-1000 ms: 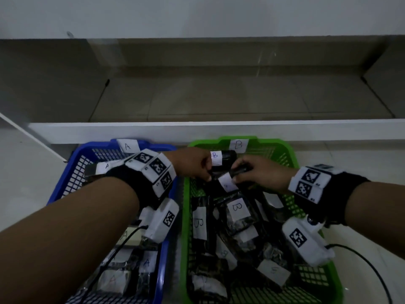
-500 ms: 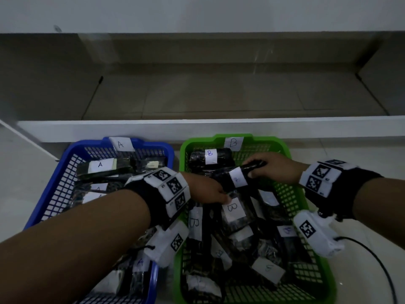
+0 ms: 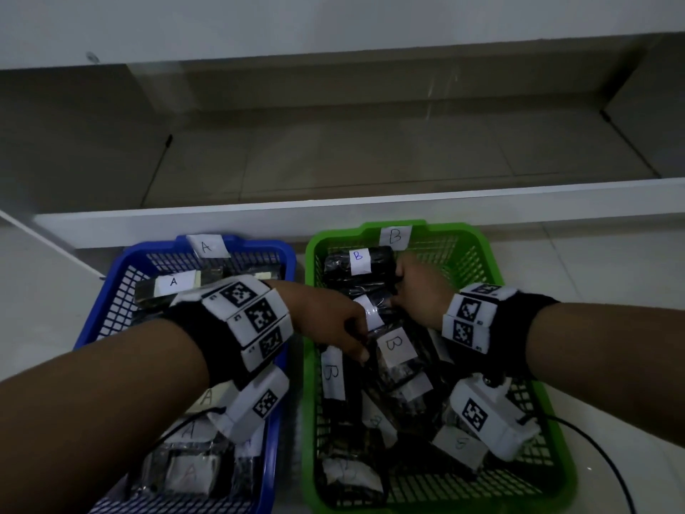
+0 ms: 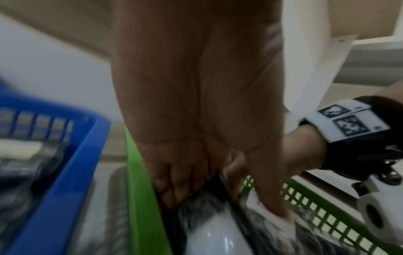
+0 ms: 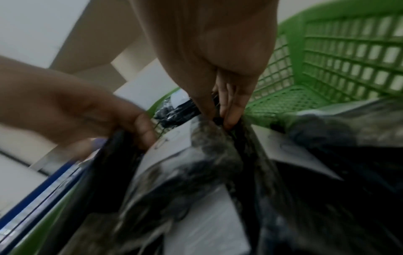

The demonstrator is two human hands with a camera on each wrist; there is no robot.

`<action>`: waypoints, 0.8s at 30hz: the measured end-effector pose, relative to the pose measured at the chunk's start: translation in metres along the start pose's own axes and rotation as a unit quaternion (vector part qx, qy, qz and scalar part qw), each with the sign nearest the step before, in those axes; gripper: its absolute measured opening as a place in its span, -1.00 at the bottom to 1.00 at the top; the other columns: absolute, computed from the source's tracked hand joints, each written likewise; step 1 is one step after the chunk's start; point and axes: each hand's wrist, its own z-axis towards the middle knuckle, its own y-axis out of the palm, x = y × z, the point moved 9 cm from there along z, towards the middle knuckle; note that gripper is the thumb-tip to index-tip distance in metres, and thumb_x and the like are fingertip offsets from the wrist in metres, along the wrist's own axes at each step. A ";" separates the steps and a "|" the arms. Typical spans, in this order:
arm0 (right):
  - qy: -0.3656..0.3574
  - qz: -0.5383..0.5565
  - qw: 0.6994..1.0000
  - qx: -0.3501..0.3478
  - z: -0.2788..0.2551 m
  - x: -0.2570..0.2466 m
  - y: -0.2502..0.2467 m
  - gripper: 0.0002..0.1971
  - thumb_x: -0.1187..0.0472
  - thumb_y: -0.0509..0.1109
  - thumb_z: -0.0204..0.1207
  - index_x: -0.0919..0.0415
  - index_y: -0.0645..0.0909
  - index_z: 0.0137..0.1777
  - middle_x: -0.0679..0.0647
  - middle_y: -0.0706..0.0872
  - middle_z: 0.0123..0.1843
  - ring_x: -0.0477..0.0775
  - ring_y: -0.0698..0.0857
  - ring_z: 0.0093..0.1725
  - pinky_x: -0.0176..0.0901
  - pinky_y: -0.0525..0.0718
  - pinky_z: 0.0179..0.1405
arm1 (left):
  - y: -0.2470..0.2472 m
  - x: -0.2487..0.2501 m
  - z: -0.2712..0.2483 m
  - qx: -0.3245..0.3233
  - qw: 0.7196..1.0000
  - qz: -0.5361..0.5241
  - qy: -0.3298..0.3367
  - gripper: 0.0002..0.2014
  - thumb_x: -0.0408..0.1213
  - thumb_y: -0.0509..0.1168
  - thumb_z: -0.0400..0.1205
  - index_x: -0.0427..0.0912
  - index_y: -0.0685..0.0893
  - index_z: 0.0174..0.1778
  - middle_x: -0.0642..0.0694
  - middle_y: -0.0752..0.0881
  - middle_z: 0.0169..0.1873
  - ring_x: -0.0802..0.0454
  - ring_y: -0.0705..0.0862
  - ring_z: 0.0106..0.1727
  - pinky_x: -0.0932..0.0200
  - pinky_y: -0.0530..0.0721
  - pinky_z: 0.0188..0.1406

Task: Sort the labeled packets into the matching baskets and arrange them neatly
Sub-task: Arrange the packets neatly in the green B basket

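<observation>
The dark packet (image 3: 374,309) with a white label band round its middle lies in the far half of the green basket (image 3: 493,261), just on the near side of the B-labelled packet (image 3: 357,263) that sits against the far wall; it looks like a soft, crinkly plastic sleeve over something small and dark, so I judge it light, pliable and rather slick, likely to sag or twist if lifted by one corner; the ends are the sensible places to take it, since the label in the middle is loose paper and gives poor purchase; its long axis runs roughly across the basket from the left wall toward the right wall, nearly parallel to the packet behind it, the label facing up; the left hand (image 3: 333,320) has its fingers curled down over the packet's left end, and the right hand (image 3: 417,291) pinches the right end between thumb and fingertips (image 5: 229,110), as the right wrist view shows; so both hands have closed on the same packet, one at each end; nearer in the green basket more B packets (image 3: 393,346) lie loosely at mixed angles, some overlapping; the blue basket (image 3: 111,291) just beside it on the left, tagged A, holds A-labelled packets (image 3: 174,281).
</observation>
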 end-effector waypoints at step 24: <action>0.062 0.073 0.973 -0.209 -0.021 0.022 0.038 -0.71 0.33 0.27 0.58 0.43 0.60 0.24 0.33 0.70 0.20 -0.14 0.54 -0.41 -0.54 0.53 -0.65 | -0.052 -0.057 -0.009 0.293 0.921 -0.253 0.039 -0.77 -0.30 0.20 0.71 -0.17 0.50 0.28 0.05 0.62 -0.14 0.03 0.69 -0.27 0.29 0.73 -0.32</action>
